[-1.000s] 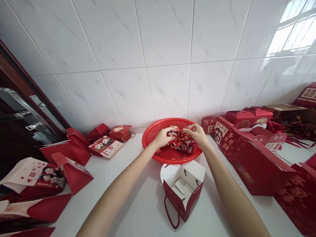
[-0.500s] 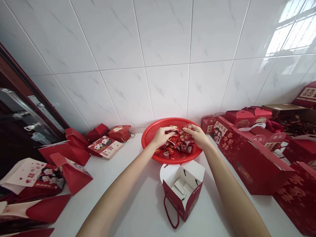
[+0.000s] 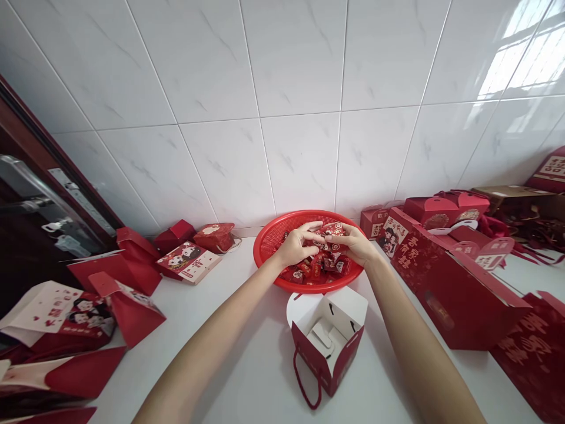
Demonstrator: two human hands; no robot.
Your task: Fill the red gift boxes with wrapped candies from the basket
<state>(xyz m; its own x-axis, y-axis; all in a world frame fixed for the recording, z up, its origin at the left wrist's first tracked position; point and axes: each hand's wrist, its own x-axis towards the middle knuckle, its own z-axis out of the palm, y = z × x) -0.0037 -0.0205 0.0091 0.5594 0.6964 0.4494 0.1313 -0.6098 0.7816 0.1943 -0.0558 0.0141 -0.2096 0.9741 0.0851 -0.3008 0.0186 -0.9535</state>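
Red wrapped candies (image 3: 316,268) lie in a round red plastic basket (image 3: 263,253) against the tiled wall. Over the basket my right hand (image 3: 357,245) is closed on red candy packets (image 3: 334,231) with pale printed marks. My left hand (image 3: 298,245) meets it from the left, its fingers and thumb closed around a red wrapped candy at the edge of that bunch; the fingers partly hide it. In front of the basket, between my forearms, stands an open dark red gift box (image 3: 329,347) with a white inside and a red cord handle (image 3: 304,386).
On the left are several red gift boxes (image 3: 141,271) and a flat printed box (image 3: 189,262). Large red boxes (image 3: 450,282) crowd the right, with smaller boxes (image 3: 441,212) behind. A brown carton (image 3: 507,191) stands far right; a door handle (image 3: 30,206) is at far left.
My left hand has moved slightly right, so its fingers now meet the packets in my right hand. The packets are turned a little more toward me. The open box stays put.
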